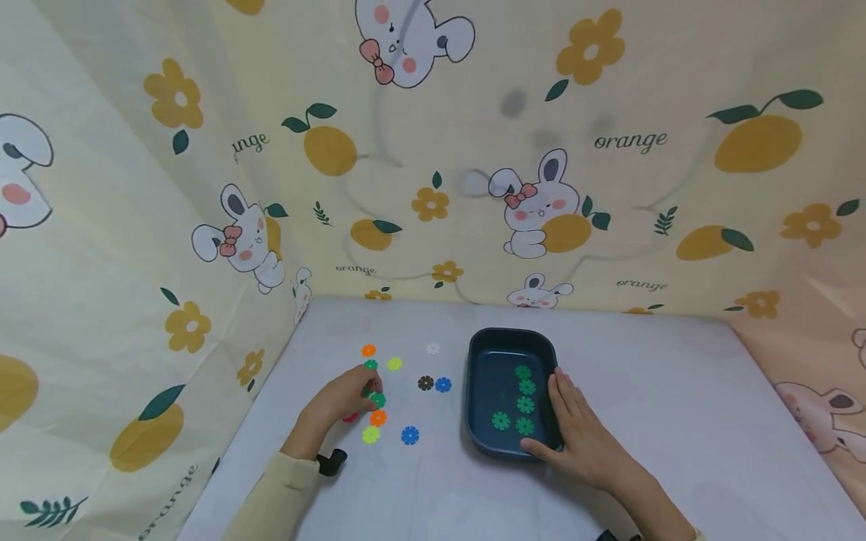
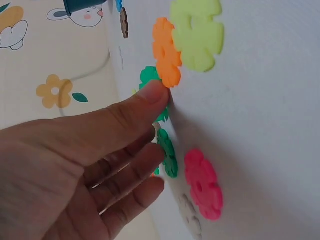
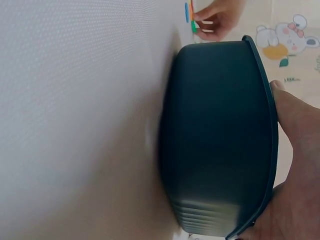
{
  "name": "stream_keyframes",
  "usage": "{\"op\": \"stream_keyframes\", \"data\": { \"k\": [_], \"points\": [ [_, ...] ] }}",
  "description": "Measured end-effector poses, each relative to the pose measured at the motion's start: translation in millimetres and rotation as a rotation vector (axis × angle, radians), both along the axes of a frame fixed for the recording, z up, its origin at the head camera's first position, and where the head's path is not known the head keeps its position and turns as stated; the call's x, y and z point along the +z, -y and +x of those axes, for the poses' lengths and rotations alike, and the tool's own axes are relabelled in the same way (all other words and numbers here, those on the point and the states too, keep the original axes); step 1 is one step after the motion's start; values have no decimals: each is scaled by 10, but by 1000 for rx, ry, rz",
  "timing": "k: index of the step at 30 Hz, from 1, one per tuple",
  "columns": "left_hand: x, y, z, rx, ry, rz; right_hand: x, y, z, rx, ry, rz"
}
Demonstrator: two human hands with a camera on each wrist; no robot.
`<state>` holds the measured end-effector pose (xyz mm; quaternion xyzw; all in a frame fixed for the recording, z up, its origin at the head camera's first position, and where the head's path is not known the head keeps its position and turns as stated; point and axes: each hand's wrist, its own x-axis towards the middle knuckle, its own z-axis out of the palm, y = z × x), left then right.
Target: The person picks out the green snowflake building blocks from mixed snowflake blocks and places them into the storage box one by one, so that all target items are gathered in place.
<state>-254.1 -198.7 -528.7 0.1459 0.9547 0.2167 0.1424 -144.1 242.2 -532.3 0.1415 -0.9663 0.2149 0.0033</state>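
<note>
My left hand (image 1: 341, 397) is low over the table among loose flower-shaped plastic discs. Thumb and forefinger pinch a green disc (image 2: 149, 75), seen partly behind the thumb in the left wrist view. Below the fingers there lie a second green disc (image 2: 168, 154) and a pink disc (image 2: 204, 185). A dark blue-green tray (image 1: 485, 379) stands to the right, with several green discs (image 1: 525, 404) on its floor. Along the tray's right side my right hand (image 1: 583, 445) rests with straight fingers, its thumb at the near rim.
Around the left hand lie orange (image 1: 368, 350), yellow-green (image 1: 370, 435) and blue discs (image 1: 410, 436). A brown disc (image 1: 425, 383) and a clear disc (image 1: 433, 349) lie nearer the tray. A printed curtain (image 1: 473, 248) hangs behind the white table (image 1: 649, 391).
</note>
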Motion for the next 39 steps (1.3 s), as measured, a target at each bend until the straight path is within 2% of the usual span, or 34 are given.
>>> {"op": "stream_keyframes", "data": {
  "k": [4,9,13,17,22,28,32,39],
  "points": [
    [7,-24,-5,-20,-9,41,-2,3,7,6,-7,1],
    [78,-67,0,-52,9,111,-4,3,11,3,-12,9],
    [141,-119,-17,-120,-4,184,-6,4,8,0,-7,12],
    [259,-243,-39,-181,-5,276,-12,3,5,-2,-4,11],
    [418,-490,-51,-222,-16,310,-14,2,8,-3,1,4],
    [569,-798,-93,-302,-34,345,-27,-3,6,-2,-1,8],
    [609,-1020,-141,-352,-39,331,-27,-5,3,3,-8,21],
    [651,-1463,-212,-426,-5,303,-8,-1,-1,6,-26,29]
  ]
}}
